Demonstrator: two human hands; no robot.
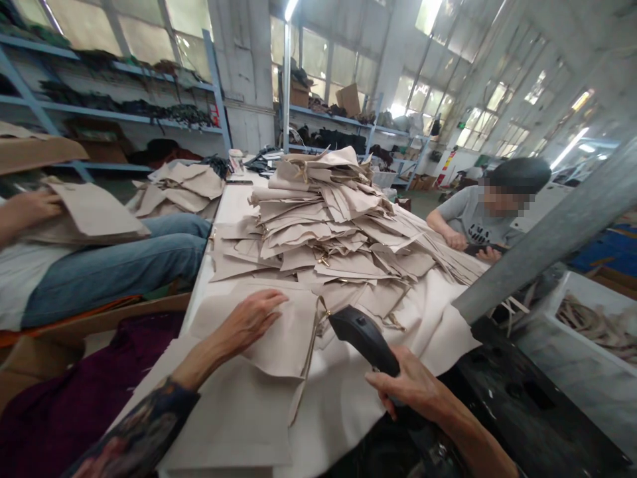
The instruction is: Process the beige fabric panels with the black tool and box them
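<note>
My left hand (259,313) lies with its fingers stretched out on a beige fabric panel (283,342). A strip with a small brass-coloured metal end (326,311) runs along that panel's right edge. My right hand (415,385) is wrapped round the handle of a black pistol-shaped tool (365,338). The tool's narrow tip points left and meets or nearly meets the metal end; I cannot tell whether they touch. Below my left hand, another flat beige panel (233,415) spreads toward me.
A high heap of beige panels (328,219) covers the white table (226,206) ahead. A slanted metal post (547,232) stands at the right, near a white bin of strips (557,318). One person (492,206) works across at the right, another (99,259) sits at the left.
</note>
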